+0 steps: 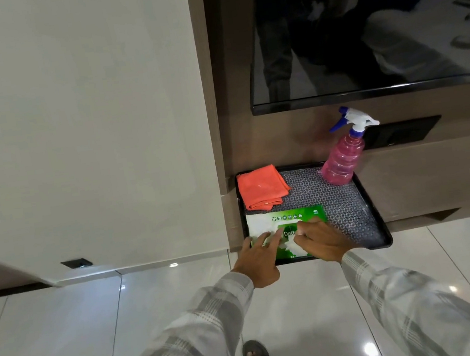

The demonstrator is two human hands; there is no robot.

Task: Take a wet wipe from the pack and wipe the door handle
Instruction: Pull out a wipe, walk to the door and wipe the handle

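Reaching down to a black tray (364, 205) on a low shelf, with both hands on the green wet wipe pack (289, 221) lying at the tray's near-left corner. Left hand (256, 260) pressing flat on the pack's left part, fingers spread, gripping nothing. Right hand (321, 239) pinching a white wipe (295, 247) at the pack's opening, thumb and fingers closing on it. Pack's long axis running from 9 to 3 o'clock, directly at 12 o'clock from both hands. Right hand nearer the opening, so probably pulling toward 6 o'clock next. Orange cloth (260, 188) lying at 11 o'clock, pink spray bottle (343, 160) at 1 o'clock. Door handle not appearing in view
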